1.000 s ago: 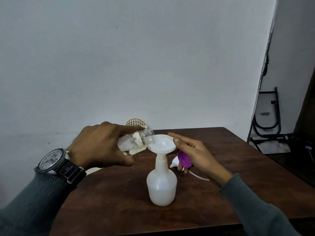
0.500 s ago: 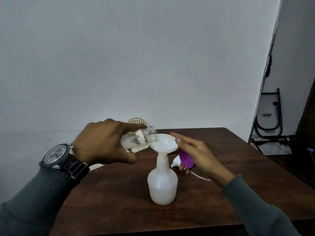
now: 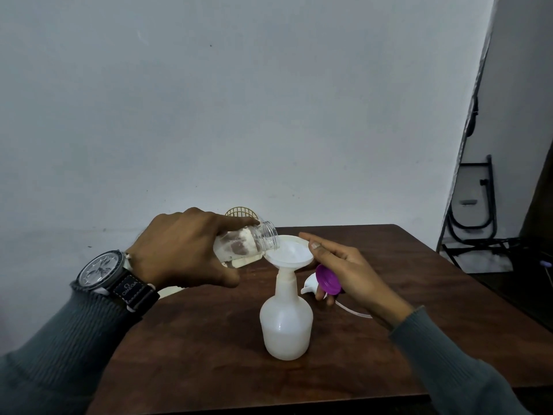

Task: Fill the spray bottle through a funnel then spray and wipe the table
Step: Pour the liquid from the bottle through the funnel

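Brown table (image 3: 389,339), grey wall (image 3: 269,100) behind; left hand (image 3: 185,247) grips tilted jar (image 3: 248,244); right hand (image 3: 350,271) holds purple cap (image 3: 329,278).

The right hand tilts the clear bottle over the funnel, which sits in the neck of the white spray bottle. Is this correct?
No: the head view shows the left hand tilting the clear bottle. The right hand touches the rim of the funnel and holds the spray head with its purple collar. The funnel does sit in the neck of the white spray bottle.
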